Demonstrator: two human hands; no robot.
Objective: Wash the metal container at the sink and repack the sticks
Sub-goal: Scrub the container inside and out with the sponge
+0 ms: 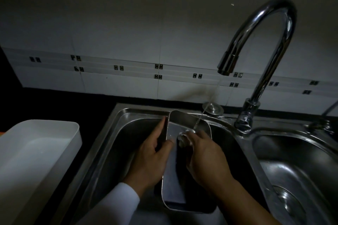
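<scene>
Steel is everywhere in this dim view: a double sink [117,133] with a tall curved tap [263,42] between its two basins. The metal container [172,184], a long rectangular box with round corners, is in the left basin, tilted, with its far end raised toward the wall and its open side facing the person. A thin stream of water [201,113] falls from the tap into the far part of the container.

The left hand [151,159] holds the container by its left wall: the thumb lies inside on the bottom, and the other fingers are stretched along the outside of the wall. A white sleeve [120,202] covers this arm. The right hand [204,159] is inside the container, under the stream. Its fingers are curled around something small and pale with foam; it is too dark to tell what this is. The right forearm is bare.

On the dark counter to the left of the sink stands a white plastic tray [73,133]. Behind the sink is a wall of pale tiles [128,82] with small dark squares.
</scene>
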